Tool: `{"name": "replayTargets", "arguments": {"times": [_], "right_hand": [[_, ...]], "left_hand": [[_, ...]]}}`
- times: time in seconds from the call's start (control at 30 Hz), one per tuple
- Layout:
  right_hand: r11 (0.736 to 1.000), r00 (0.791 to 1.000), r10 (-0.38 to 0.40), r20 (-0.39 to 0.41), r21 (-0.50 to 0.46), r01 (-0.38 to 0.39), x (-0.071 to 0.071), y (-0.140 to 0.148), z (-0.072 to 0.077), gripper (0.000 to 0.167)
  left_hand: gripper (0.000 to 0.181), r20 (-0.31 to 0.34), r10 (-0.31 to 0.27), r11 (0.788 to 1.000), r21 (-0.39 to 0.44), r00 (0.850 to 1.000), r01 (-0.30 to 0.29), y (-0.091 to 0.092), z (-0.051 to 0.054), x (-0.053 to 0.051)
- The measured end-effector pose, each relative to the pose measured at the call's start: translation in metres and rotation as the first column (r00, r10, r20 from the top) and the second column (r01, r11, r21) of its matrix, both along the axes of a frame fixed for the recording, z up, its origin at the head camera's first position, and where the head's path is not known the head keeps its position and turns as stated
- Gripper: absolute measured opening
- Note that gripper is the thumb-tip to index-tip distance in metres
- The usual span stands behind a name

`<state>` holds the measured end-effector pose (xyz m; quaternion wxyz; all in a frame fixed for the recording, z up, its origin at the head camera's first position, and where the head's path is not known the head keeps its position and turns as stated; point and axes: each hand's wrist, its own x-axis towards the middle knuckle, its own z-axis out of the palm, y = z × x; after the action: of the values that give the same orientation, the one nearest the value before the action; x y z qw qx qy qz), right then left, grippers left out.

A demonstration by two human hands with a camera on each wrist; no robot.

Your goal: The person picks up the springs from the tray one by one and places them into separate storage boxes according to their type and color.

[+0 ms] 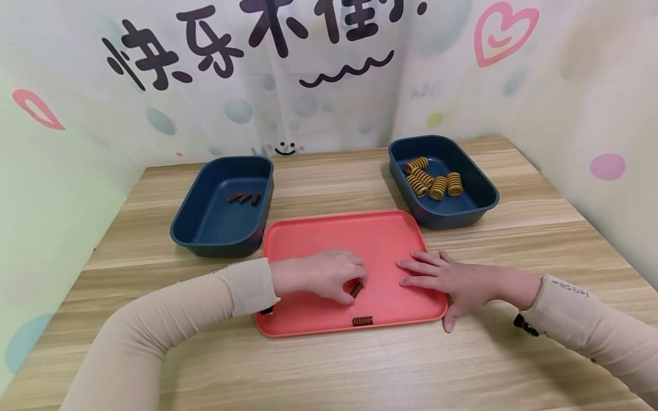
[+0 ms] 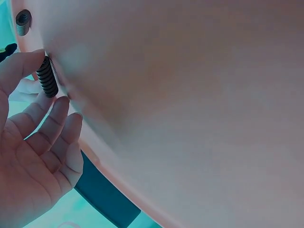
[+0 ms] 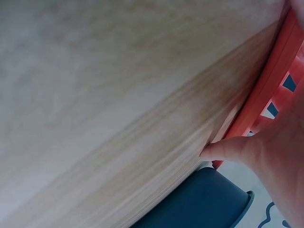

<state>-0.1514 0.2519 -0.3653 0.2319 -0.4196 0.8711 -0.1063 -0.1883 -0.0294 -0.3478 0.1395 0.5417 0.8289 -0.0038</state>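
In the head view my left hand (image 1: pixel 331 274) is over the middle of a red tray (image 1: pixel 303 234). Its thumb and fingers pinch a small dark brown coil spring (image 1: pixel 357 289), which the left wrist view shows as a dark spring (image 2: pixel 47 77) between thumb and fingertips. A second brown spring (image 1: pixel 362 321) lies along the tray's front edge. My right hand (image 1: pixel 462 282) rests at the tray's right edge, fingers spread straight over the tray and thumb on the table outside it. Nothing is in its grasp.
Behind the tray to the left, a blue bin (image 1: pixel 205 222) holds 3 small brown springs (image 1: pixel 244 198). Another blue bin (image 1: pixel 473 205) at the back right holds several larger yellow springs (image 1: pixel 438 188). Both stand on a wood-grain table (image 1: pixel 329 188), with a printed curtain (image 1: pixel 334 108) behind.
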Motion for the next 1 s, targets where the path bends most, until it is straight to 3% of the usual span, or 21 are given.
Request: {"name": "replayTargets", "arguments": {"times": [0.6,0.83,1.0], "right_hand": [[1.0,1.0,0.009,-0.016,-0.015,-0.009,0.0,0.001,0.0,0.094],[1.0,1.0,0.012,-0.022,-0.018,-0.013,0.0,0.001,-0.001,0.094],[1.0,0.999,0.016,-0.03,-0.02,-0.017,0.0,0.001,-0.001,0.095]], "left_hand": [[0.017,0.041,0.008,1.0,0.004,0.999,-0.008,-0.006,0.007,-0.005],[0.012,0.129,0.044,0.999,0.009,0.991,-0.045,-0.011,0.017,-0.009],[0.018,0.152,0.079,0.997,-0.008,0.985,-0.079,-0.015,0.025,-0.012]]}}
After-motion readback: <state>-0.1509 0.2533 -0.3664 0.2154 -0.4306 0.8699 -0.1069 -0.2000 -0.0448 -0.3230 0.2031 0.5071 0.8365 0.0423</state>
